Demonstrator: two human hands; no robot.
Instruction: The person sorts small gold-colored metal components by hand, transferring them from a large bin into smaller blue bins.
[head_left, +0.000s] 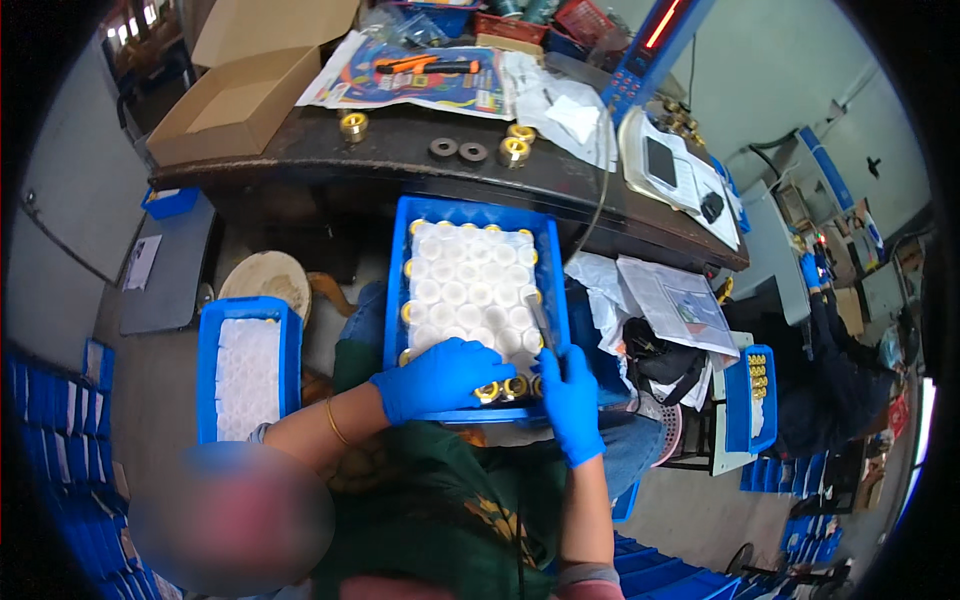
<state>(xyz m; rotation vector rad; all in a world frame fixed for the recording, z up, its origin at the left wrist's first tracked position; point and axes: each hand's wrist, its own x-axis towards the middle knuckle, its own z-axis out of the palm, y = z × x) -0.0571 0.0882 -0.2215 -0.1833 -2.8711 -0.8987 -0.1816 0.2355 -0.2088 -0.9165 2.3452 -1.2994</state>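
A blue tray point(561, 290) sits in front of me, packed with round brass parts under a white sheet point(470, 270) that shows their round outlines. At its near edge several brass rings with yellow rims point(515, 387) are uncovered. My left hand point(435, 380), in a blue glove, lies over the near left of the tray. Its fingers curl beside the uncovered rings, and their tips are partly hidden. My right hand point(570, 405), also gloved in blue, is closed at the near right corner around a thin, flat grey metal tool point(540, 322) that points away over the sheet.
Beyond the tray stands a dark workbench point(400, 172) with an open cardboard box point(235, 105), orange-handled cutters point(428, 65), loose brass rings point(514, 151) and two dark washers point(457, 150). A second blue tray point(291, 350) is at left. At far right a person point(835, 340) works.
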